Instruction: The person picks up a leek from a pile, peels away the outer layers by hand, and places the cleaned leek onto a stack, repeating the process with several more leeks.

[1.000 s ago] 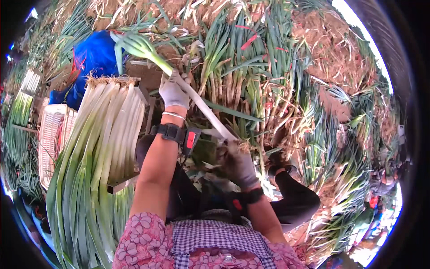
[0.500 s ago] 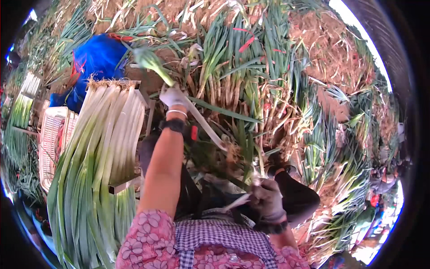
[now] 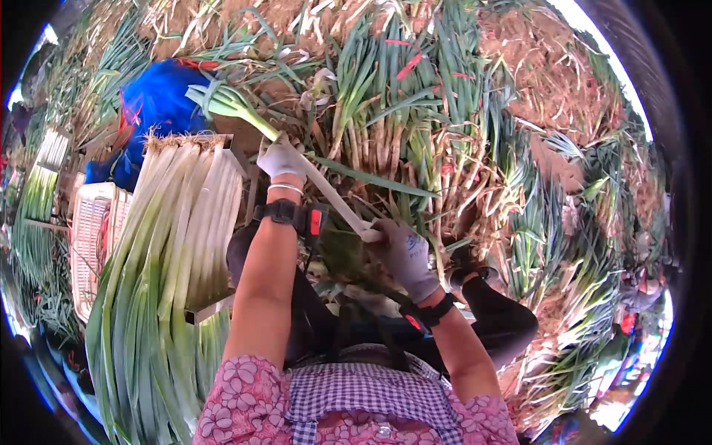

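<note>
A long green onion [image 3: 330, 194] slants across the space before me, its green leaves up and left, its white stalk down and right. My left hand [image 3: 282, 160], in a pale glove, is closed round it near where white turns to green. My gloved right hand [image 3: 406, 258] has its fingers closed on the root end, which they partly cover. To the left, a thick stack of cleaned green onions [image 3: 167, 222] lies with roots at the far side and leaves hanging toward me. A metal rack [image 3: 210, 305] holds the stack.
Beyond the stack sits a bundle of blue netting [image 3: 165, 93]. A pale plastic basket [image 3: 93, 237] stands left of it. Unpeeled green onions [image 3: 386, 111] lie in heaps ahead and to the right, over soil [image 3: 545, 59] and loose peelings. My bent knee [image 3: 504, 319] is at the right.
My right hand has risen from near my lap, where a pale strip hung from it, to the onion's root end. My left hand keeps its hold, with the onion nearly in place.
</note>
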The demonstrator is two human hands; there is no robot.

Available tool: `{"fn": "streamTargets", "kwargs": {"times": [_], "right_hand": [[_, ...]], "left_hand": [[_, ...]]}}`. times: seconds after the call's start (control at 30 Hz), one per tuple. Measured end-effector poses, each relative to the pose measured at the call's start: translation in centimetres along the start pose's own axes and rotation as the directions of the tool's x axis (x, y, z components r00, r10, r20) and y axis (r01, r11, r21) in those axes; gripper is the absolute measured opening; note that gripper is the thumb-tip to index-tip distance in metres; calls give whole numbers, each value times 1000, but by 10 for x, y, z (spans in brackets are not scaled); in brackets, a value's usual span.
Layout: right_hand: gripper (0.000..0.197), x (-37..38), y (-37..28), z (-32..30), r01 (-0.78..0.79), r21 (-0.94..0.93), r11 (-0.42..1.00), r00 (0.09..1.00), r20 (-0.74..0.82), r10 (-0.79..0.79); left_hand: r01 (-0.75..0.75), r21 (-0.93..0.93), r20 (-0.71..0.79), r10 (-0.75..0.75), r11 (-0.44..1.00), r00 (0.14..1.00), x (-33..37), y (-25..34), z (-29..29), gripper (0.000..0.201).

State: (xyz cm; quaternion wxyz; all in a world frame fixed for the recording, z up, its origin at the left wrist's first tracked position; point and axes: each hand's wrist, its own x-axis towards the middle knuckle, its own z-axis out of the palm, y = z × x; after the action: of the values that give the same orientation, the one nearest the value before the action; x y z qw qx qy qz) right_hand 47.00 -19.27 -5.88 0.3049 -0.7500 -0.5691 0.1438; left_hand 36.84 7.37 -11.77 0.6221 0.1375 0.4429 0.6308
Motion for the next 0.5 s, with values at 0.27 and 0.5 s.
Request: {"fn": "streamTargets", "kwargs": {"times": [0.27,0.5], "right_hand": [[25,-12,9,3,134,-10,991,990,-40,-134],[18,-61,125,-35,-583,257,770,797,2,603]], "left_hand": [[23,166,24,-27,986,999,-16,-7,6,12],[-2,77,-9,3,997,1000,-1,-3,8,17]]}}
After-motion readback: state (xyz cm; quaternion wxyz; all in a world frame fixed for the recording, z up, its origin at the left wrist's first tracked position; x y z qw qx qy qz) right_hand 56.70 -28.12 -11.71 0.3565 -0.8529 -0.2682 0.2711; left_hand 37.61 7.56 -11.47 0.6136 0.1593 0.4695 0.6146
